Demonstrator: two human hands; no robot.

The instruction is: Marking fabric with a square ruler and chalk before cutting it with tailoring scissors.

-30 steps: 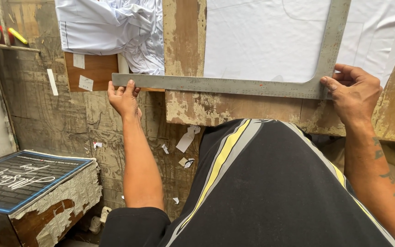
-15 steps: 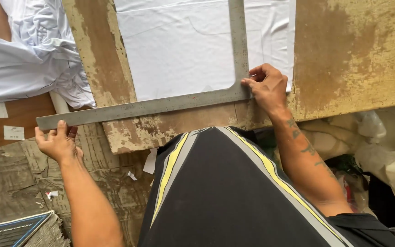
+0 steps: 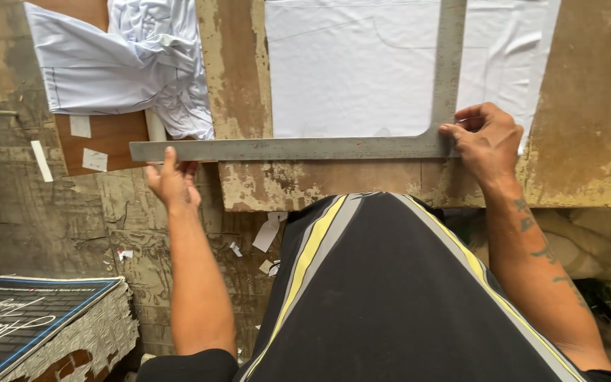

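Grip, left: left hand at centre left of the frame, fingers curled up under the free end of the metal L-square, thumb against its lower edge, pinching it lightly.
Grip, right: right hand at centre right, fingertips pressed down on the square's corner where the two arms meet, thumb tucked beside them.
Square, place: long arm lies level across the middle of the frame; short arm runs up to the top edge over the white fabric.
Square, handling: looks like rigid flat steel, thin, moderately heavy, smooth and likely to slide on cloth; probably best held at the corner and far end, as now, pressed flat.
Fabric, handling: soft, limp, light; it wrinkles at the upper right and would likely shift if the square drags.
Tabletop: worn wooden tabletop with flaking pale paint, carrying the fabric.
Bundle: crumpled white garment at upper left, beside the board.
Labels: small white paper slips stuck on a brown panel at left; more scraps scattered lower centre.
Package: dark box with blue edge and white lettering, lower left corner.
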